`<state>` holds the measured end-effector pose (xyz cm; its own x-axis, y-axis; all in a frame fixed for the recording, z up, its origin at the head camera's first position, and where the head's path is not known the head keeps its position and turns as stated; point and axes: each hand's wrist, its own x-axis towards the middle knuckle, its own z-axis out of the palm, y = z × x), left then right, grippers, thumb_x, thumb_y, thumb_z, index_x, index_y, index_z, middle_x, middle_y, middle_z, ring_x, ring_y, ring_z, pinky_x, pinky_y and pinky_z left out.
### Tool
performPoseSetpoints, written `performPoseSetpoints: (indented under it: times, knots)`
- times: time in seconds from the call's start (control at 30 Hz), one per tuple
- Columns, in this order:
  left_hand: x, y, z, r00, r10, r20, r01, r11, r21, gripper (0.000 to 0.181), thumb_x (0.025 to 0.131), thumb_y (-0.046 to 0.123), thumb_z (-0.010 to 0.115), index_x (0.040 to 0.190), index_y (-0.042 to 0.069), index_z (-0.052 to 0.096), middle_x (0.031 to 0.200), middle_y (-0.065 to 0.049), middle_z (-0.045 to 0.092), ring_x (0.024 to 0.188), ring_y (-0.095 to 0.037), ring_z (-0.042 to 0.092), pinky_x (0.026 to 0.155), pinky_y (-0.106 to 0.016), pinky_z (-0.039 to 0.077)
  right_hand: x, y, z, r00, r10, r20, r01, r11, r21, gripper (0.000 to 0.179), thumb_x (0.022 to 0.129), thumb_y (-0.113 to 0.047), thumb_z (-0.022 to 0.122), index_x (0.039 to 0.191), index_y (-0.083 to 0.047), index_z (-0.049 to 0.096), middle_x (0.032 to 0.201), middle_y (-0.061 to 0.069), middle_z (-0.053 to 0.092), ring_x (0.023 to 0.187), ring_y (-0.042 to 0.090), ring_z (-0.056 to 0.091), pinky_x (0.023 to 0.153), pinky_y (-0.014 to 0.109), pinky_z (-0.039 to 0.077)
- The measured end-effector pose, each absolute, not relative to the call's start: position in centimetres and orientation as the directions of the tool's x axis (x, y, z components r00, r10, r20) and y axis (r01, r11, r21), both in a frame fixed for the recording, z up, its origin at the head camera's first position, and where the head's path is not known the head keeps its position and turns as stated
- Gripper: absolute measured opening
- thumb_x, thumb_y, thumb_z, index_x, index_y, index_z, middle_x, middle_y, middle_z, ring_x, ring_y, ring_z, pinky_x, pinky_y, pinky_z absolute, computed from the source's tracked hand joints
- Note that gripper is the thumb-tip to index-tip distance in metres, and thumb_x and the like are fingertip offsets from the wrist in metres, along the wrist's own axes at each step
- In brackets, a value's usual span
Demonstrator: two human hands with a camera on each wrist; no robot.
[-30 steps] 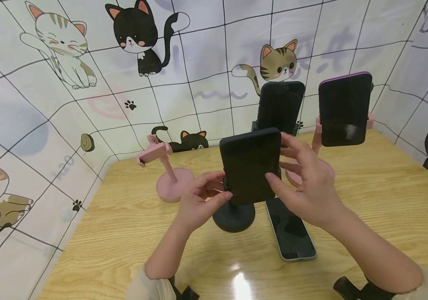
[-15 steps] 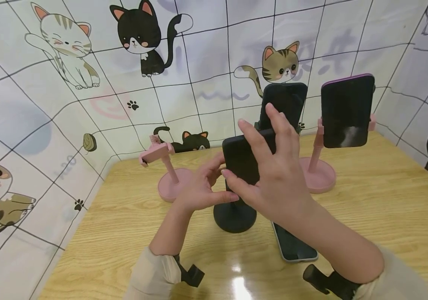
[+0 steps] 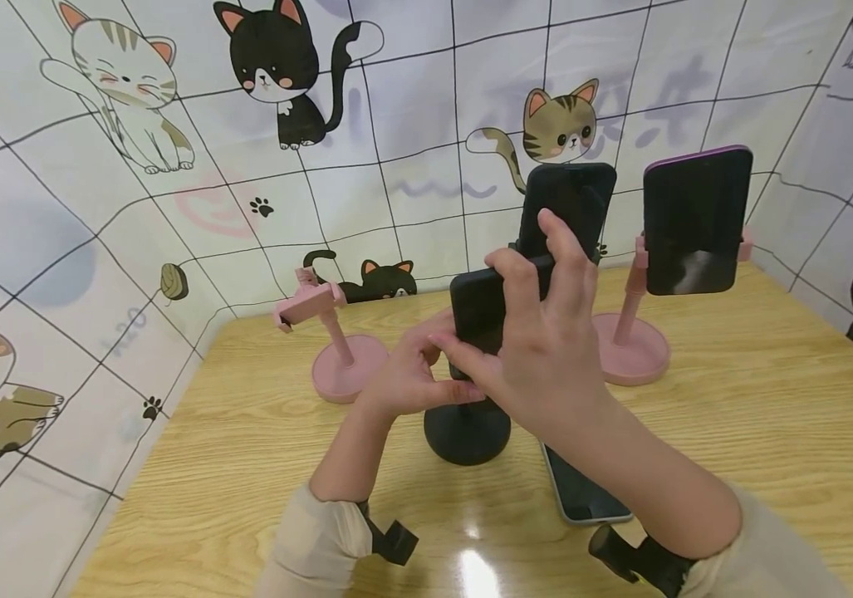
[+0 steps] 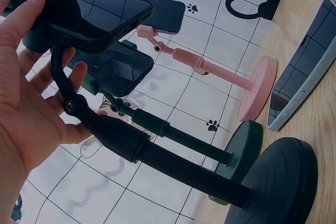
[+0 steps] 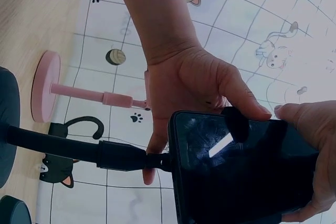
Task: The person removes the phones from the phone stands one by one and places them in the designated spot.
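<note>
A black phone [image 3: 475,307] sits in the holder of a black phone stand [image 4: 121,137], its round base [image 3: 467,436] on the table. My left hand [image 3: 414,374] is at the phone's left side, thumb at its front edge and fingers behind the holder, as the left wrist view shows. Across the phone's front reaches my right hand [image 3: 553,349], thumb tip at the left edge and fingers bent over the top. Much of the screen is hidden by it in the head view. The right wrist view has both thumbs close together along one edge of the phone [image 5: 236,177].
Behind is a dark green stand [image 4: 244,150] holding another phone [image 3: 571,203]. To the right, a pink stand [image 3: 631,349] bears a purple-edged phone [image 3: 695,224]. A pink stand [image 3: 344,370] with a bare holder is at left. A white-edged phone [image 3: 586,486] lies on the table.
My right hand has moved left from the phone's right side to across its front, thumb now at the left edge. My left hand has shifted slightly right.
</note>
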<state>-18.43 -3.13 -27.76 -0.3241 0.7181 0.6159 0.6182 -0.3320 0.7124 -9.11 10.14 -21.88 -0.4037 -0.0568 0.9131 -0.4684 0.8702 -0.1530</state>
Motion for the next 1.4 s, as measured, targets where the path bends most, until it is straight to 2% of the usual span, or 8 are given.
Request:
performPoseSetpoints:
  times: [0.07, 0.2, 0.3, 0.53, 0.67, 0.9, 1.17, 1.4]
  knots:
    - [-18.54, -2.99, -27.87, -0.317, 0.713, 0.625, 0.617, -0.345, 0.707, 0.059, 0.078, 0.031, 0.070, 0.114, -0.010, 0.051, 0.118, -0.021, 0.047, 0.106, -0.025, 0.047, 0.089, -0.043, 0.042, -9.18, 10.13, -21.93, -0.400, -0.052, 0.915, -0.459, 0.876, -0.151, 0.075, 0.059, -0.030, 0.084, 0.110, -0.001, 0.038, 0.131, 0.025, 0.025, 0.112, 0.045, 0.034, 0.070, 0.051, 0.047]
    - [-18.72, -2.78, -28.00, -0.316, 0.701, 0.639, 0.616, -0.361, 0.700, 0.031, 0.075, 0.018, 0.072, 0.096, -0.003, 0.061, 0.114, -0.019, 0.049, 0.108, -0.027, 0.046, 0.092, -0.044, 0.040, -9.25, 10.14, -21.99, -0.408, -0.040, 0.912, -0.446, 0.880, -0.161, 0.072, 0.058, -0.026, 0.084, 0.108, -0.002, 0.038, 0.129, 0.025, 0.026, 0.115, 0.044, 0.032, 0.076, 0.052, 0.046]
    - [-18.80, -2.76, -28.10, -0.328, 0.700, 0.634, 0.616, -0.350, 0.706, 0.022, 0.074, 0.018, 0.073, 0.084, 0.001, 0.063, 0.112, -0.020, 0.050, 0.109, -0.027, 0.045, 0.092, -0.043, 0.039, -9.30, 10.16, -21.98, -0.416, -0.038, 0.908, -0.450, 0.876, -0.170, 0.069, 0.058, -0.023, 0.082, 0.107, -0.002, 0.038, 0.126, 0.025, 0.027, 0.119, 0.042, 0.030, 0.082, 0.052, 0.042]
    - [-18.75, -2.99, -28.16, -0.338, 0.725, 0.600, 0.616, -0.311, 0.724, 0.051, 0.076, 0.040, 0.069, 0.097, -0.006, 0.059, 0.113, -0.021, 0.050, 0.106, -0.025, 0.047, 0.091, -0.042, 0.040, -9.34, 10.24, -21.89, -0.428, -0.051, 0.902, -0.485, 0.855, -0.182, 0.067, 0.058, -0.020, 0.081, 0.107, -0.002, 0.039, 0.124, 0.024, 0.027, 0.121, 0.037, 0.028, 0.090, 0.053, 0.034]
    - [-18.76, -3.04, -28.10, -0.332, 0.732, 0.595, 0.619, -0.308, 0.723, 0.054, 0.075, 0.042, 0.070, 0.096, -0.007, 0.060, 0.115, -0.021, 0.048, 0.109, -0.025, 0.046, 0.093, -0.042, 0.039, -9.35, 10.32, -21.85, -0.424, -0.055, 0.904, -0.503, 0.844, -0.185, 0.065, 0.058, -0.019, 0.081, 0.106, -0.001, 0.040, 0.124, 0.025, 0.028, 0.121, 0.037, 0.029, 0.091, 0.053, 0.033]
    - [-18.82, -3.05, -28.01, -0.314, 0.742, 0.592, 0.617, -0.315, 0.721, 0.064, 0.075, 0.043, 0.070, 0.107, -0.011, 0.055, 0.120, -0.021, 0.046, 0.114, -0.027, 0.043, 0.095, -0.043, 0.037, -9.29, 10.36, -21.94, -0.427, -0.048, 0.903, -0.520, 0.830, -0.202, 0.063, 0.059, -0.019, 0.080, 0.105, -0.001, 0.041, 0.125, 0.024, 0.028, 0.120, 0.039, 0.029, 0.087, 0.051, 0.039]
    - [-18.90, -3.10, -27.90, -0.306, 0.751, 0.585, 0.609, -0.319, 0.727, 0.069, 0.073, 0.044, 0.071, 0.107, -0.013, 0.055, 0.121, -0.024, 0.045, 0.114, -0.029, 0.042, 0.093, -0.043, 0.039, -9.30, 10.50, -22.00, -0.417, -0.047, 0.908, -0.544, 0.813, -0.207, 0.061, 0.059, -0.018, 0.080, 0.104, -0.001, 0.042, 0.124, 0.024, 0.029, 0.120, 0.037, 0.029, 0.087, 0.049, 0.039]
    - [-18.95, -3.24, -27.77, -0.306, 0.764, 0.568, 0.597, -0.311, 0.740, 0.080, 0.068, 0.053, 0.069, 0.110, -0.013, 0.052, 0.127, -0.023, 0.042, 0.120, -0.027, 0.035, 0.098, -0.042, 0.034, -9.17, 10.71, -21.96, -0.428, -0.056, 0.902, -0.581, 0.781, -0.228, 0.063, 0.057, -0.017, 0.080, 0.104, 0.000, 0.042, 0.124, 0.025, 0.031, 0.120, 0.035, 0.031, 0.083, 0.047, 0.043]
